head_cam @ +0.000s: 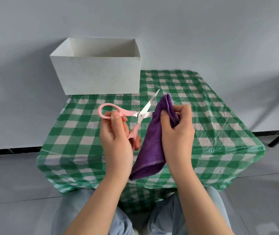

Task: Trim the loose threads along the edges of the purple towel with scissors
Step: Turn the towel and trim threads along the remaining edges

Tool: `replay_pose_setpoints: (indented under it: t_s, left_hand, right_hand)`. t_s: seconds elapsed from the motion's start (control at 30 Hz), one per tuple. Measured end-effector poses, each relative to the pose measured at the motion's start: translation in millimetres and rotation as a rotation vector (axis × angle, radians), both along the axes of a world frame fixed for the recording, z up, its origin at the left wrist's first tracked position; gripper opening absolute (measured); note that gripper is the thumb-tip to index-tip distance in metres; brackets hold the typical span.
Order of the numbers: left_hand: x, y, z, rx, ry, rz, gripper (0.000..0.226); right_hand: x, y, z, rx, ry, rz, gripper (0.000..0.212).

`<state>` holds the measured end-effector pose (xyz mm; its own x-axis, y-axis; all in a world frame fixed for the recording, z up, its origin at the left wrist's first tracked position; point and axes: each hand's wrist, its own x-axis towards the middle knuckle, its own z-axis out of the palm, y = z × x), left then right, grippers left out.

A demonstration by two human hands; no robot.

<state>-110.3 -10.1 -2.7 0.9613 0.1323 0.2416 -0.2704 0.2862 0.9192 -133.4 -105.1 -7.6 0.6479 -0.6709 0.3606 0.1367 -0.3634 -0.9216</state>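
Purple towel (149, 145) — soft pile cloth, folded or bunched lengthwise, held in the air above the table's middle. Long axis runs from about 1 o'clock at its upper tip to 7 o'clock at its hanging lower hem, which shows a paler stitched border. No loose thread can be made out at this size.

Right hand (177, 131) — fingers and thumb curled round the towel's upper part, pinching the fold; the nearer hand to the cloth.

Scissors (141, 114) — pink plastic loop handles, bright steel blades, parted in a narrow V. Blades point to about 1 o'clock, roughly parallel to the towel's long axis, the lower blade just beside the towel's left edge.

Left hand (118, 133) — grips the scissors through the handles, thumb over the upper loop. The towel's edge lies at 3 o'clock from this hand, close by; judged, the cut calls for a short move rightward.

Table cover (211, 116) — green-and-white check, thin crinkled plastic.

Box (98, 77) — white, open-topped, rectangular, at 11 o'clock on the table's far left corner.
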Motion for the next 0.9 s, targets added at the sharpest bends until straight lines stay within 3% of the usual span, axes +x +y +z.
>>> replay_pose_setpoints:
  t_s: [0.23, 0.43, 0.67, 0.77, 0.9]
  left_hand:
    - [7, 4, -4, -0.08, 0.111, -0.001, 0.033]
    - [6, 2, -4, -0.078, 0.103, -0.012, 0.035]
    - [5, 5, -3, 0.0, 0.025, -0.045, 0.033]
    - [5, 5, -6, -0.017, 0.081, -0.039, 0.032]
    - [9, 4, -7, -0.071, 0.121, -0.027, 0.033]
  right_hand:
    - [-9, -10, 5, 0.235, -0.128, -0.027, 0.013]
    - [-4, -1, 3, 0.019, -0.006, 0.062, 0.014]
    - [4, -2, -2, -0.238, 0.083, -0.042, 0.016]
    - [4, -10, -3, -0.165, 0.105, -0.046, 0.015]
    - [-4, -13, 1, 0.071, -0.028, -0.034, 0.014]
